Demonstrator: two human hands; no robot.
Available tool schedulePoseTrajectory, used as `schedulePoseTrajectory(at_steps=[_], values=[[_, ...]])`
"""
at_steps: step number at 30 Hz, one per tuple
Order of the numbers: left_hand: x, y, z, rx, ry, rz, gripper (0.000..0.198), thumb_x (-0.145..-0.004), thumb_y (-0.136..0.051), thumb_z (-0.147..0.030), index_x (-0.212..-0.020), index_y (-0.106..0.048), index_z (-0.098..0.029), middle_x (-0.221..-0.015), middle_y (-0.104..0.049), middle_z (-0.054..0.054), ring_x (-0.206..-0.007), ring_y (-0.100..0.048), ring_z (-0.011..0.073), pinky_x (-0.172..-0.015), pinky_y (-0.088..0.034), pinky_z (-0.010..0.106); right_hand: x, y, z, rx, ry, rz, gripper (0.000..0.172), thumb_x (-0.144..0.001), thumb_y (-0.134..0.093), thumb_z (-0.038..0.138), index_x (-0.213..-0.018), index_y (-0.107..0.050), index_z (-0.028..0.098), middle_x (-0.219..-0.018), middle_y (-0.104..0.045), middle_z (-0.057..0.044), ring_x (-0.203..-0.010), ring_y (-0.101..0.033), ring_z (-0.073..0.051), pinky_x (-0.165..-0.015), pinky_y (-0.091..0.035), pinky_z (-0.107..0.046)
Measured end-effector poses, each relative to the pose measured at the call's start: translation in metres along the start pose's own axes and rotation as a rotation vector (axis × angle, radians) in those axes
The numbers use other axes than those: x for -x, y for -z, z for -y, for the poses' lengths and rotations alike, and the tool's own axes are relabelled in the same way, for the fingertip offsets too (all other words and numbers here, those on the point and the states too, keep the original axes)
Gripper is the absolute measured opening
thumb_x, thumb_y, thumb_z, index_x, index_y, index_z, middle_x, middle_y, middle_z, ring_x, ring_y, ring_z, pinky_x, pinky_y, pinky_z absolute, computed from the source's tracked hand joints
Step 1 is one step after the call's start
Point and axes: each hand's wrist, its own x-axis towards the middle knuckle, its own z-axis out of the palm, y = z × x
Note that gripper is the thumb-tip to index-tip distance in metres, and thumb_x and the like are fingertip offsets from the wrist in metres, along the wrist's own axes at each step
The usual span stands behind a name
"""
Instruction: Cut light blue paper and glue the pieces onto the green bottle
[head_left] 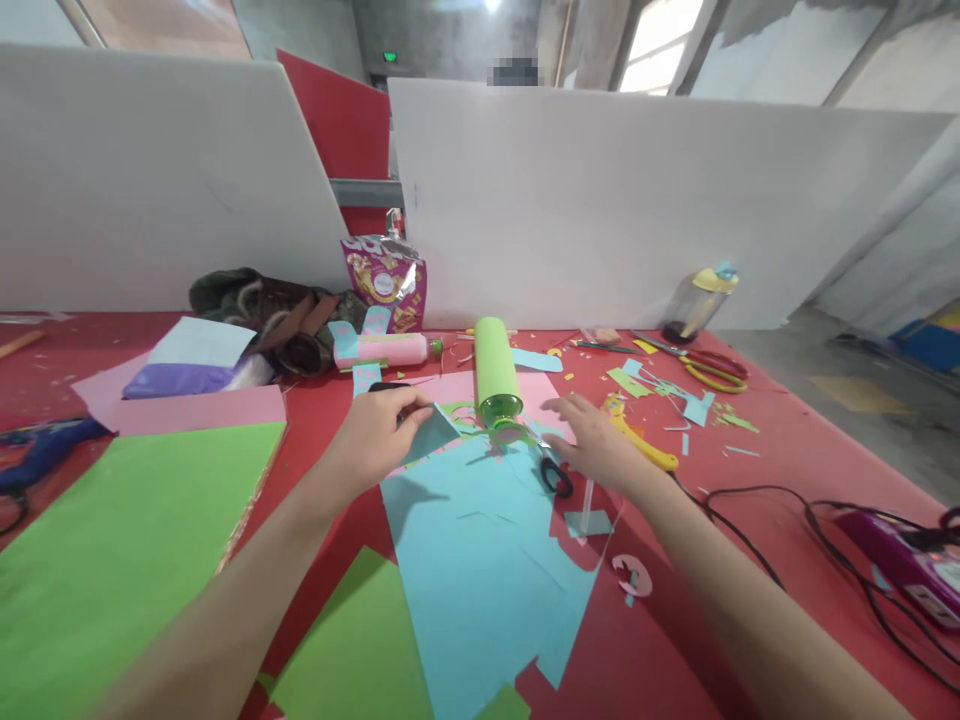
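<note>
My left hand (379,430) pinches a small piece of light blue paper (436,432) between thumb and fingers. My right hand (592,440) is open, fingers apart, close to scissors (553,474) with black handles; whether it touches them I cannot tell. Between the hands lies a bottle (495,365) wrapped in light green paper, its bare green neck end pointing toward me. Below it spreads a large light blue paper sheet (480,560) with a cut edge. A yellow glue gun (645,445) lies partly hidden behind my right hand.
Green sheets (142,540) lie at left, near a blue tool (60,445). A pink-wrapped bottle (394,349) and snack bag (386,285) stand behind. At right are paper scraps (697,405), yellow-handled scissors (712,372), a clear cup (697,305), black cables (795,490) and a purple power strip (900,560).
</note>
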Motion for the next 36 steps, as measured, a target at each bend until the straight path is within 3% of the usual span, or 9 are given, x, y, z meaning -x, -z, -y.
schedulePoseTrajectory(at_steps=[4,9,18,22,25,29,33,36], values=[[0.0,0.001,-0.001,0.0,0.001,-0.008,0.018,-0.077,-0.044,-0.026,-0.074,-0.059,-0.016,-0.072,-0.065,0.001,-0.062,-0.055,0.0146,-0.057,-0.039,0.022,-0.011,-0.014,0.027,0.087,0.158,0.124,0.034,-0.083,-0.043,0.022,-0.117,-0.046,0.021,-0.106,-0.049,-0.009,-0.089,-0.054,-0.018,-0.075,-0.043,-0.03],[0.002,0.003,-0.001,-0.007,-0.009,-0.011,0.017,-0.077,-0.044,-0.025,-0.075,-0.059,-0.017,-0.072,-0.065,0.001,-0.061,-0.055,0.0143,-0.056,-0.038,0.021,-0.019,-0.024,0.043,0.303,0.166,0.193,0.036,-0.085,-0.035,0.016,-0.118,-0.045,0.025,-0.095,-0.051,-0.009,-0.079,-0.056,-0.019,-0.068,-0.042,-0.028],[0.001,0.003,0.001,-0.044,-0.028,-0.007,0.019,-0.078,-0.043,-0.024,-0.075,-0.06,-0.017,-0.073,-0.065,0.002,-0.062,-0.055,0.0151,-0.057,-0.039,0.022,-0.021,-0.021,0.054,0.385,0.155,0.205,0.034,-0.08,-0.037,0.009,-0.108,-0.051,0.023,-0.088,-0.051,-0.009,-0.074,-0.056,-0.02,-0.057,-0.04,-0.026],[0.0,0.004,0.002,-0.044,-0.026,-0.001,0.02,-0.077,-0.043,-0.025,-0.075,-0.061,-0.018,-0.075,-0.066,0.003,-0.065,-0.057,0.0166,-0.06,-0.041,0.023,-0.004,-0.01,0.059,0.388,0.162,0.223,0.036,-0.077,-0.035,0.003,-0.101,-0.054,0.021,-0.088,-0.051,-0.009,-0.071,-0.055,-0.019,-0.054,-0.038,-0.025],[-0.002,0.002,0.005,-0.031,0.007,0.026,0.021,-0.076,-0.043,-0.028,-0.071,-0.062,-0.019,-0.072,-0.067,0.002,-0.063,-0.057,0.0173,-0.057,-0.041,0.024,0.015,0.0,0.058,0.352,0.132,0.253,0.045,-0.072,-0.036,-0.001,-0.107,-0.051,0.023,-0.092,-0.051,-0.009,-0.065,-0.054,-0.016,-0.054,-0.038,-0.025],[-0.006,-0.003,0.013,0.055,0.092,0.117,0.022,-0.073,-0.046,-0.032,-0.069,-0.063,-0.018,-0.072,-0.067,0.003,-0.069,-0.059,0.02,-0.059,-0.042,0.025,0.042,0.004,0.049,0.343,0.209,0.231,0.051,-0.069,-0.038,-0.002,-0.111,-0.05,0.022,-0.094,-0.052,-0.01,-0.073,-0.055,-0.017,-0.059,-0.04,-0.026],[-0.009,-0.01,0.023,0.221,0.151,0.221,0.021,-0.07,-0.048,-0.033,-0.065,-0.061,-0.017,-0.069,-0.065,0.003,-0.068,-0.058,0.02,-0.059,-0.041,0.026,0.071,-0.001,0.035,0.288,0.234,0.207,0.045,-0.073,-0.034,0.004,-0.11,-0.053,0.022,-0.099,-0.055,-0.011,-0.071,-0.056,-0.018,-0.06,-0.044,-0.03],[-0.01,-0.012,0.028,0.305,0.16,0.257,0.02,-0.069,-0.048,-0.033,-0.063,-0.058,-0.017,-0.064,-0.063,0.001,-0.062,-0.057,0.0172,-0.056,-0.041,0.024,0.088,-0.003,0.029,0.095,0.093,0.147,0.036,-0.078,-0.038,0.017,-0.106,-0.056,0.029,-0.1,-0.06,-0.006,-0.08,-0.058,-0.019,-0.066,-0.046,-0.028]])
